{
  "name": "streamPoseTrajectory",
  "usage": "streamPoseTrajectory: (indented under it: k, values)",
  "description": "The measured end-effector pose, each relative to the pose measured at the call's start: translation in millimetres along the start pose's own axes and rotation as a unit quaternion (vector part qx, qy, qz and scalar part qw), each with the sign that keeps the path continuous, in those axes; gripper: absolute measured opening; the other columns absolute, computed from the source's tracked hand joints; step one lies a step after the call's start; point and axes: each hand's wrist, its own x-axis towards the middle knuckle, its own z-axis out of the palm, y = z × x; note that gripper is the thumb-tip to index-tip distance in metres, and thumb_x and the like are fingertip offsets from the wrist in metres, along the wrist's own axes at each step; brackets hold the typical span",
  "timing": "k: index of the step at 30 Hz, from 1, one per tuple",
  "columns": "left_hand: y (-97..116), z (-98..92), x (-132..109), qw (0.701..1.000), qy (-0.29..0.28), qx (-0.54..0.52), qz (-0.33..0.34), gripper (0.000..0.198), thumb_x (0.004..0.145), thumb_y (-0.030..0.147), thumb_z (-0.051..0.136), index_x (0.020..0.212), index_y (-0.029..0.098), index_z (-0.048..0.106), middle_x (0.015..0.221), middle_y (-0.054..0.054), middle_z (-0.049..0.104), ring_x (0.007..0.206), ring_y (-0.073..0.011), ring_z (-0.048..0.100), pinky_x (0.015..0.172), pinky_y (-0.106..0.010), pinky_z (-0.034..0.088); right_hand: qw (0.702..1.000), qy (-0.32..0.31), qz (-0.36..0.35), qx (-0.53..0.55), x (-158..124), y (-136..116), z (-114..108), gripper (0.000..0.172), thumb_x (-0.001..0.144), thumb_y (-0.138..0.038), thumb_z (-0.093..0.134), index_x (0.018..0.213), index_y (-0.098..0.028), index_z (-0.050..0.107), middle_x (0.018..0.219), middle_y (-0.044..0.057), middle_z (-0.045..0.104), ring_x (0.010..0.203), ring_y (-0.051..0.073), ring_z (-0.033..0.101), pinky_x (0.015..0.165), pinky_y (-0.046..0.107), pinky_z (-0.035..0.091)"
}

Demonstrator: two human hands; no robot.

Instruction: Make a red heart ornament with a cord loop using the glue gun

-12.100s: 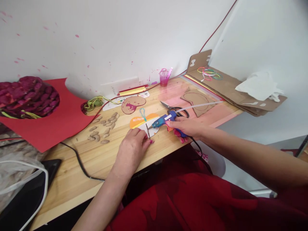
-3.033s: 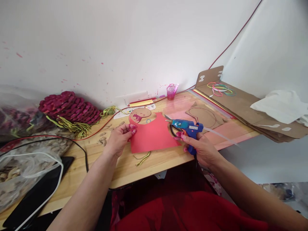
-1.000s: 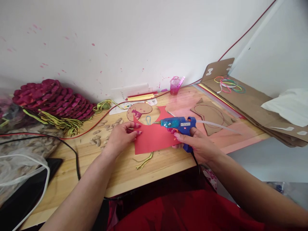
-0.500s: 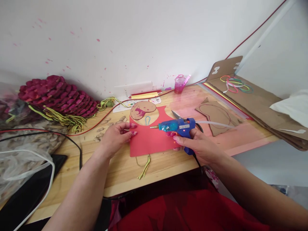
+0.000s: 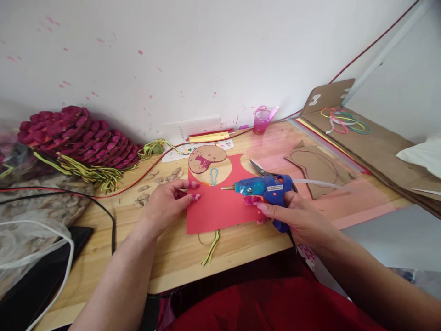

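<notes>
My right hand is wrapped round a blue hot glue gun, its metal nozzle pointing left above a red sheet with rounded cut-outs. A white glue stick sticks out of the gun's back. At the sheet's left edge is my left hand, thumb and index finger apart, their tips at the sheet. A light blue loop lies at the cut-out, beside a brown cardboard shape with magenta paint. Behind the gun rest scissors, their handles partly hidden. Yellow-green strands hang out below the sheet.
At left lies a stack of magenta-painted nutshell-like pieces with yarn. Peanut shells and cables are nearby. A pink cup stands at the back. Cut cardboard and a cardboard box with coloured loops are at right.
The view has shifted slightly. The glue gun in my right hand has moved a little right relative to the sheet. My left hand stays at the sheet's left edge.
</notes>
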Motion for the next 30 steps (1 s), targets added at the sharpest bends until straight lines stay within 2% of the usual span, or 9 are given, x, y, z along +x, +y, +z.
streamPoseTrajectory:
  k: [3, 8, 14, 19, 26, 30]
  values:
    - [2.5, -1.0, -1.7, 1.0, -0.009, 0.001, -0.003, 0.042, 0.062, 0.045, 0.082, 0.097, 0.023, 0.077, 0.07, -0.004, 0.068, 0.061, -0.0194, 0.058, 0.052, -0.026, 0.036, 1.0, -0.001, -0.001, -0.004, -2.3, 0.9, -1.6, 0.031, 0.071, -0.041, 0.084, 0.095, -0.023, 0.079, 0.092, 0.005, 0.077, 0.067, 0.016, 0.066, 0.061, 0.03, 0.05]
    - [2.9, -1.0, 0.2, 1.0, 0.012, 0.014, 0.013, 0.039, 0.063, 0.044, 0.082, 0.095, 0.023, 0.078, 0.065, -0.003, 0.066, 0.055, -0.0174, 0.053, 0.05, -0.026, 0.033, 1.0, 0.003, -0.004, 0.001, -1.1, 4.1, -3.1, 0.027, 0.071, -0.04, 0.084, 0.092, -0.024, 0.079, 0.085, 0.003, 0.076, 0.067, 0.016, 0.066, 0.063, 0.029, 0.051]
    - [-2.1, -0.1, 2.9, 0.999, 0.023, 0.03, 0.03, 0.038, 0.066, 0.043, 0.08, 0.098, 0.022, 0.077, 0.066, -0.003, 0.065, 0.057, -0.0179, 0.056, 0.051, -0.025, 0.035, 1.0, 0.005, 0.017, -0.001, 3.4, 3.8, -2.2, 0.036, 0.07, -0.042, 0.085, 0.099, -0.022, 0.077, 0.093, 0.006, 0.076, 0.073, 0.018, 0.067, 0.069, 0.032, 0.053]
    - [3.7, 1.2, 0.5, 0.997, 0.03, 0.071, 0.031, 0.036, 0.071, 0.042, 0.075, 0.101, 0.022, 0.075, 0.064, 0.001, 0.062, 0.055, -0.0146, 0.052, 0.049, -0.023, 0.032, 0.999, 0.008, 0.037, 0.003, 3.7, 1.8, -1.5, 0.037, 0.069, -0.042, 0.086, 0.099, -0.022, 0.076, 0.092, 0.003, 0.075, 0.07, 0.016, 0.067, 0.066, 0.029, 0.051]
    - [5.1, 2.6, 1.8, 0.991, 0.045, 0.121, 0.041, 0.032, 0.073, 0.039, 0.074, 0.1, 0.022, 0.075, 0.058, 0.005, 0.054, 0.053, -0.0131, 0.047, 0.052, -0.026, 0.037, 0.999, 0.004, 0.048, 0.016, 6.9, 5.3, -1.4, 0.036, 0.071, -0.041, 0.085, 0.1, -0.024, 0.075, 0.088, 0.001, 0.075, 0.068, 0.012, 0.066, 0.063, 0.025, 0.047]
    - [0.3, 3.2, 4.3, 0.985, 0.05, 0.155, 0.063, 0.031, 0.075, 0.039, 0.071, 0.1, 0.022, 0.075, 0.065, 0.003, 0.06, 0.056, -0.0141, 0.051, 0.056, -0.028, 0.041, 0.998, 0.002, 0.052, 0.024, 7.1, 3.7, -0.6, 0.038, 0.068, -0.041, 0.087, 0.1, -0.024, 0.075, 0.096, 0.002, 0.075, 0.069, 0.013, 0.066, 0.066, 0.027, 0.048]
